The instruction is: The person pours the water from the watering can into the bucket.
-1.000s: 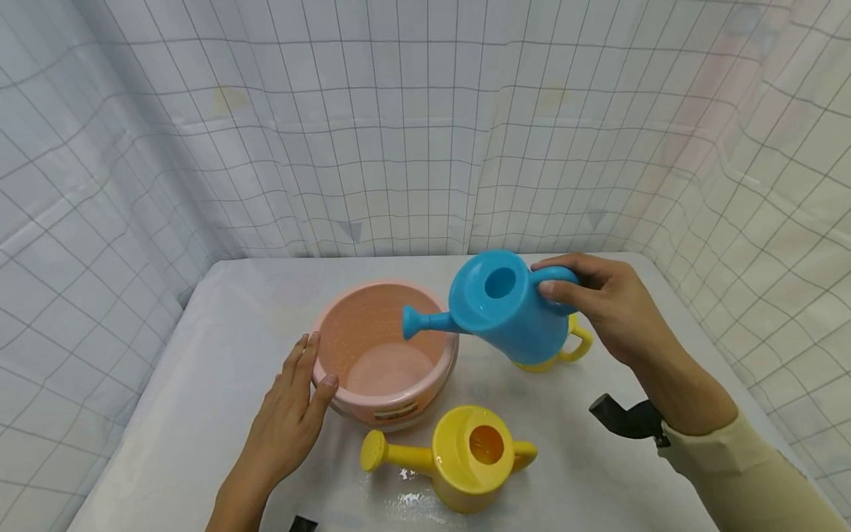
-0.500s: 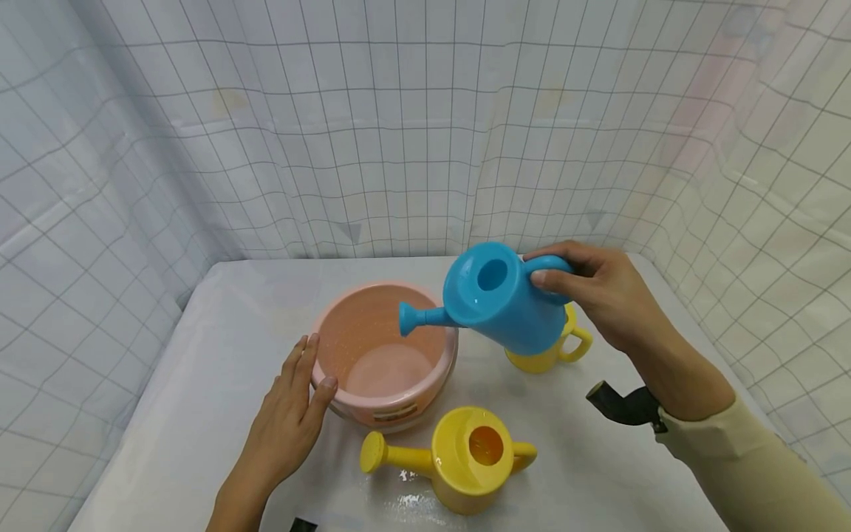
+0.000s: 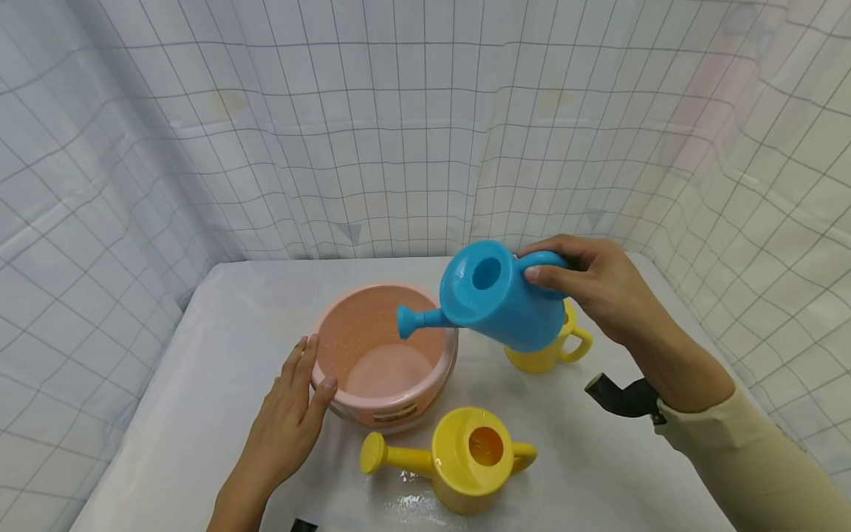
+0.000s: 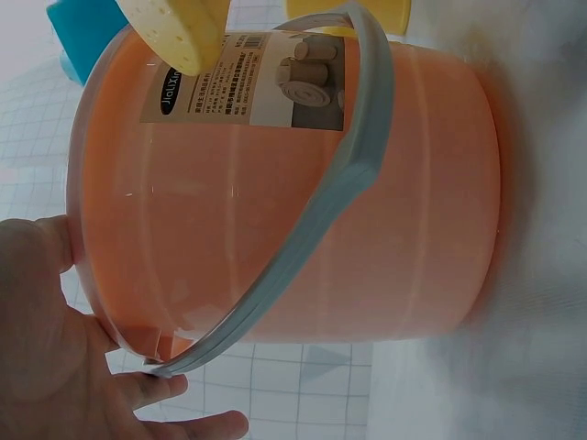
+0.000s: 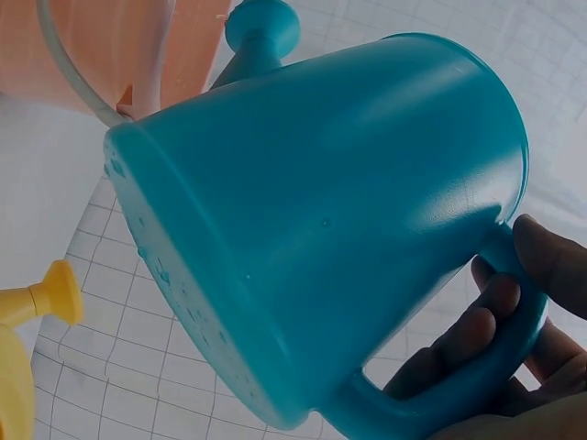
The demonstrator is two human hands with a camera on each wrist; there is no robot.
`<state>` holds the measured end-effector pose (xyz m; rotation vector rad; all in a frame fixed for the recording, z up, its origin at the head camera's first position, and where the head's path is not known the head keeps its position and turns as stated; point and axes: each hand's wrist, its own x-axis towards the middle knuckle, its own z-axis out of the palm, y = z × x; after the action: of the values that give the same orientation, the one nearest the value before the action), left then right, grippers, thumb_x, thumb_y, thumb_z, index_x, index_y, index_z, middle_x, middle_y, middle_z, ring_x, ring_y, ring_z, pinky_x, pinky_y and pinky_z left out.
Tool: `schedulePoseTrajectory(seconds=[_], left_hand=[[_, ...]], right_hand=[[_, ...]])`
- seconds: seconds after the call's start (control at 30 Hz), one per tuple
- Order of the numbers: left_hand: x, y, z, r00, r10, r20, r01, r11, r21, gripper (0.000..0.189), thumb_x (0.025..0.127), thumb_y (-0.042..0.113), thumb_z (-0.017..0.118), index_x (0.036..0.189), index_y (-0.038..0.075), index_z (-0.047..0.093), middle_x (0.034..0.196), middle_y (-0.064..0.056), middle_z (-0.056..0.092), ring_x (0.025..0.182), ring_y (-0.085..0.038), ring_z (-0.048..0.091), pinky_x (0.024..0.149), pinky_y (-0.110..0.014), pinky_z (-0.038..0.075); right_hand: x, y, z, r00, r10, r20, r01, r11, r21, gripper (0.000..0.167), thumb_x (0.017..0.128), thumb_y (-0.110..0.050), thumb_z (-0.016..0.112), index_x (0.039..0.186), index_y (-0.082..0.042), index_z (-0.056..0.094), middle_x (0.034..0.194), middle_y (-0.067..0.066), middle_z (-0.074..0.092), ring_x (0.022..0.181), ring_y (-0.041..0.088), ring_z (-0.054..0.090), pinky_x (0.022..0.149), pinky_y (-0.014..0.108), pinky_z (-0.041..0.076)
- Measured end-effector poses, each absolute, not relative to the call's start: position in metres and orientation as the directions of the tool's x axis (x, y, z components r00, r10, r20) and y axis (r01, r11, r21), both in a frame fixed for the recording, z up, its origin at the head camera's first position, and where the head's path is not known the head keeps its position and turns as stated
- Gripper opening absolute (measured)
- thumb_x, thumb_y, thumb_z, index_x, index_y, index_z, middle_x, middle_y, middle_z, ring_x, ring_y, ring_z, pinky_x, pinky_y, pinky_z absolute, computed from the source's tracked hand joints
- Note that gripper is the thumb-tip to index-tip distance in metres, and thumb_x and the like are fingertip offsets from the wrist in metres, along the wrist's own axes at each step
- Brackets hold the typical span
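Observation:
My right hand (image 3: pixel 592 284) grips the handle of a blue watering can (image 3: pixel 515 307), tilted with its spout over the pink bucket (image 3: pixel 392 403). Water drops cling to the can's base (image 5: pixel 197 307) in the right wrist view. My left hand (image 3: pixel 282 414) rests with fairly straight fingers against the bucket's left rim, thumb at the near edge. In the left wrist view the bucket's grey carrying handle (image 4: pixel 303 225) hangs down its side, beside a printed label (image 4: pixel 248 87). A yellow watering can (image 3: pixel 465 473) stands in front of the bucket, its spout pointing left.
Another yellow watering can (image 3: pixel 538 360) stands behind the blue one, partly hidden by it. Wet patches shine on the white-covered table (image 3: pixel 219 355) by the front yellow can. Grid-patterned curtains (image 3: pixel 425 133) close in the back and both sides.
My right hand has lifted the blue watering can slightly and moved it a little left, uncovering more of the rear yellow can. The left hand and bucket have stayed put.

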<state>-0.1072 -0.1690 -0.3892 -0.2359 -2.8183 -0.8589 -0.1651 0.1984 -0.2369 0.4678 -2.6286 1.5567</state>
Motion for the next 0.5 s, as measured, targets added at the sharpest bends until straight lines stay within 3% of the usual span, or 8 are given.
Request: schedulePoseTrajectory(seconds=[0.5], left_hand=[[-0.1074,-0.1690,-0.3899,-0.968,0.100,0.231,0.211,0.820,0.532,0.063,0.101,0.038,0.039,0.153,0.030,0.004,0.157,-0.014,0.018,0.138,-0.043,0.030,0.102,-0.071,0.024]], right_hand=[[-0.1689,0.1937,-0.2322,-0.949,-0.256,0.186,-0.287,0.450,-0.846,0.036,0.088,-0.027,0.067,0.117,-0.008,0.064,0.122,0.012,0.063,0.117,0.031,0.054,0.102,0.058,0.040]])
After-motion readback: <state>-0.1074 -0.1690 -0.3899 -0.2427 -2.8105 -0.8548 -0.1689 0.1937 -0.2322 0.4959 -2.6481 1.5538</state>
